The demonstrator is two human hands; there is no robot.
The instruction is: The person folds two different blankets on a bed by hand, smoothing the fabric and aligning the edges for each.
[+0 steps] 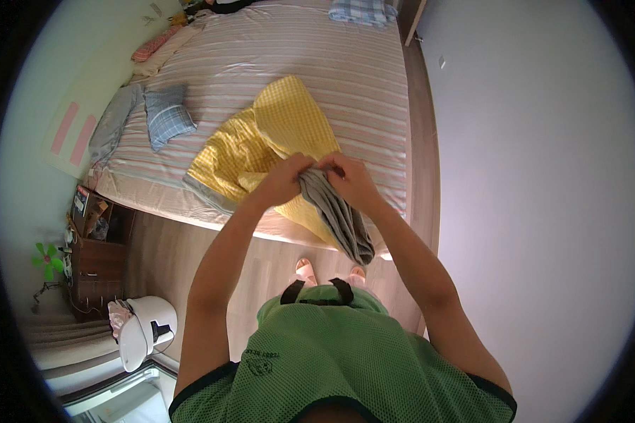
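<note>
A yellow checked quilt cover (296, 119) with a grey underside lies crumpled over the foot of the bed. Both hands pinch its upper edge close together: my left hand (287, 180) on one side, my right hand (347, 178) on the other. Between them a grey fold (336, 211) of the same cloth hangs down in gathered pleats towards the floor. My fingertips are partly hidden by the cloth and by each other. The far part of the cover spreads flat on the striped bed sheet (349, 79).
At the left lies a blue plaid pillow (170, 119) beside a grey pillow (115, 121). A folded blue plaid cloth (362, 11) rests at the far right. A brown cabinet (101, 259), a green-bladed fan (47, 260) and a white lidded bin (156, 317) stand left. A wall (529, 211) rises right.
</note>
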